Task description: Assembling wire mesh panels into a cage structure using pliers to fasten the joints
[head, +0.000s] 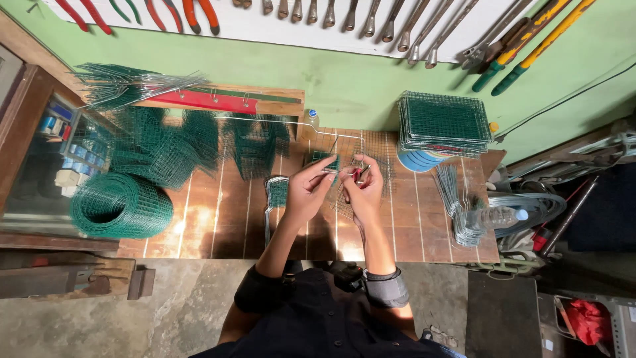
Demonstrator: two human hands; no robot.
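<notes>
Both hands point(334, 182) raised together, fingertips pinching a small green mesh piece point(324, 161)

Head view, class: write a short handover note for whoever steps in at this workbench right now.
Left hand: pinching a small green mesh piece above the wooden bench.
Right hand: gripping red-handled pliers against that piece.
Nearby: a wire frame with mesh beside the left hand, bare wire grid under the hands, green mesh roll at left, stacked mesh panels and bent wire pieces at right.
Done: a stack of panels.
Left: the held piece is in progress.
</notes>
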